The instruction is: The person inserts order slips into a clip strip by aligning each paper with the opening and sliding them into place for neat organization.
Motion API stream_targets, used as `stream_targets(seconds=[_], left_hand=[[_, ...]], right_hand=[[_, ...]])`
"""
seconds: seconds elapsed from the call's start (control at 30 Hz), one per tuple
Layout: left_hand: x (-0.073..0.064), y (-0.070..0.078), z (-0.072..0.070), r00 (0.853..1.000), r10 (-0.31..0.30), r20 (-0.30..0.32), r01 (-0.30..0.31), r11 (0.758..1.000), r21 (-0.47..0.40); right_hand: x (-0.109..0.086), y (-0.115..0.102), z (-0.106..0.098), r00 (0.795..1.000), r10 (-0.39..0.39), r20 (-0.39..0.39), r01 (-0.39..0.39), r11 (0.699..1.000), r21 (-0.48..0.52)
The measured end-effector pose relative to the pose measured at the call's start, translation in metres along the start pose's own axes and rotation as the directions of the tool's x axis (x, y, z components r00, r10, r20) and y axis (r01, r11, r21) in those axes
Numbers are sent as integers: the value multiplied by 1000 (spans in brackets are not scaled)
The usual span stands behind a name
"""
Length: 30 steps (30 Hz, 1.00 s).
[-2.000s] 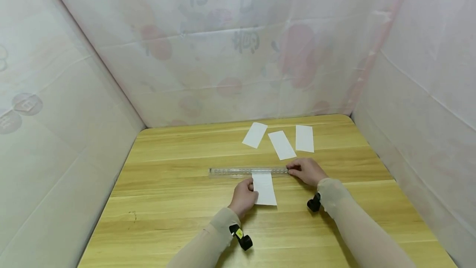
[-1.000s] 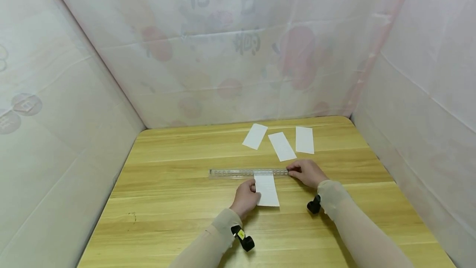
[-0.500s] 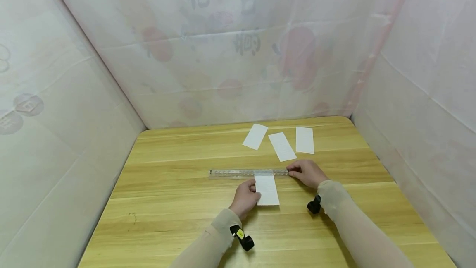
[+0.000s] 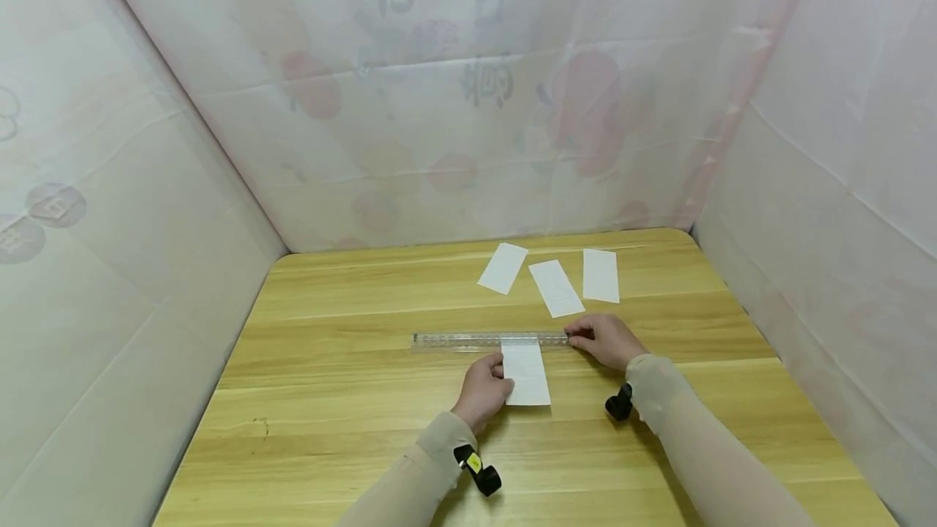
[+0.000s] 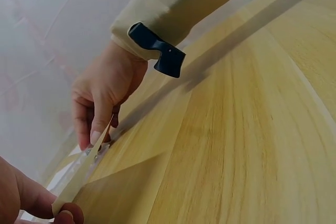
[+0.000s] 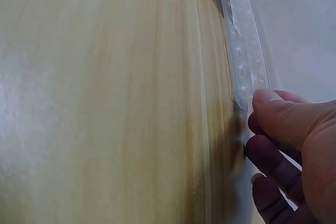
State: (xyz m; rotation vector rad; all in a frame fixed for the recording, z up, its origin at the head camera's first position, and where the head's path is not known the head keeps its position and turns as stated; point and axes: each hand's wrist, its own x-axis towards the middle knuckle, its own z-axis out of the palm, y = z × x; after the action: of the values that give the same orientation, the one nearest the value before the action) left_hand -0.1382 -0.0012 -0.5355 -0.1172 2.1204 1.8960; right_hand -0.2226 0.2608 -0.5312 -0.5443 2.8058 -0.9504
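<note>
A long clear plastic strip [image 4: 454, 340] with a patterned ridge lies across the middle of the table. My left hand [image 4: 483, 391] pinches the left side of a white paper card [image 4: 526, 376] between thumb and fingers. The card's far edge meets the strip; whether it sits inside or beneath the plastic I cannot tell. In the left wrist view the card [image 5: 79, 179] is tilted up off the wood, casting a shadow. At the strip's right end, my right hand [image 4: 606, 340] pinches the plastic; the right wrist view shows thumb and forefinger on the strip's tip [image 6: 244, 72].
Three more white cards lie toward the back: a left one [image 4: 503, 268], a middle one [image 4: 556, 289] and a right one [image 4: 600, 276]. The wooden table [image 4: 315, 413] is bordered by pale printed cloth walls [image 4: 468, 145] on three sides.
Since two seconds ago the card and my left hand have shifted slightly right along the strip. Over the last second almost nothing moves, and the right hand keeps its place.
</note>
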Motion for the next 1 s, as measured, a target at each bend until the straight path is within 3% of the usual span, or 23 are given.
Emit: stream_targets(seconds=[1.0], left_hand=[[-1, -1, 5, 1000, -11, -24, 11, 1000, 0]], right_hand=[[-1, -1, 2, 1000, 2, -9, -2, 1000, -8]])
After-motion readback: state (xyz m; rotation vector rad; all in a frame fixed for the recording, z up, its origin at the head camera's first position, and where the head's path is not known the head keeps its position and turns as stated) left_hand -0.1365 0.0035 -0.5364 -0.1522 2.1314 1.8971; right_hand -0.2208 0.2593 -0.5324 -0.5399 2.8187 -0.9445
